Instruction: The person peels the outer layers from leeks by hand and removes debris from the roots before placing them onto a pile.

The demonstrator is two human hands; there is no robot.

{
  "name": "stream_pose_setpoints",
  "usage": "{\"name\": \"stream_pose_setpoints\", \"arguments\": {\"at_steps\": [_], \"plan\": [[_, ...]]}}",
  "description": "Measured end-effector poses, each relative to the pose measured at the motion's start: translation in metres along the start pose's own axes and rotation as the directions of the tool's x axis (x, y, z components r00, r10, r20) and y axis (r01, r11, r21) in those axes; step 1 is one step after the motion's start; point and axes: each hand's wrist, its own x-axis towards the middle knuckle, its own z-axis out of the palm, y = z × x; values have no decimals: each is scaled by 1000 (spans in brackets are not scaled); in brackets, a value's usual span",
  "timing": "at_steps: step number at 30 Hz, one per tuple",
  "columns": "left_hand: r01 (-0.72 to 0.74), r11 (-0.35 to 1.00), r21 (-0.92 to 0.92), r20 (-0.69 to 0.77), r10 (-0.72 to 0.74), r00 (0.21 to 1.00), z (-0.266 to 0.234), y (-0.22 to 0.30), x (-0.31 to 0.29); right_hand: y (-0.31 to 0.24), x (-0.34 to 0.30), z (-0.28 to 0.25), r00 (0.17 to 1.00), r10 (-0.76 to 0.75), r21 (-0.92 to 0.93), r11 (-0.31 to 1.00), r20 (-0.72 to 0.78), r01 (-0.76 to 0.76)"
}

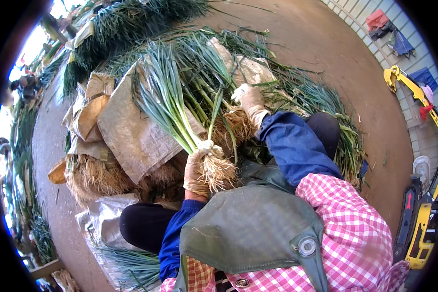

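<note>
Green onions (168, 104), a bunch with long flat leaves, white stalks and a tangled straw-coloured root ball, are standing upright in my gloved left hand (195, 173), which is clenching them just above the roots. My right hand (250, 100) is grasping more stalks in the heap. I'm judging it midway: one bunch gathered, plenty lying loose across the woven sacks (131, 129).

My left grip (195, 171) and right grip (250, 100) wear matt, soiled cloth gloves. The green onion bunch (180, 112) shows smooth, waxy stalks and dry, fibrous roots. Woven plastic sacking (126, 131) is coarse and dull. My apron (248, 228) is matt green coated cloth with a metal rivet. The floor (326, 44) is rough bare earth.
</note>
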Motion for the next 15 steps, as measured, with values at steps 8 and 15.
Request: {"name": "stream_pose_setpoints", "arguments": {"at_steps": [8, 15], "plan": [[-41, 956, 290, -71, 65, 995, -40, -1, 7, -38, -78, 95, 854, 277, -342, 931, 440, -126], [-41, 937, 347, -185, 111, 976, -35, 1, 1, -69, -102, 95, 929, -92, -665, 672, 360, 324]]}}
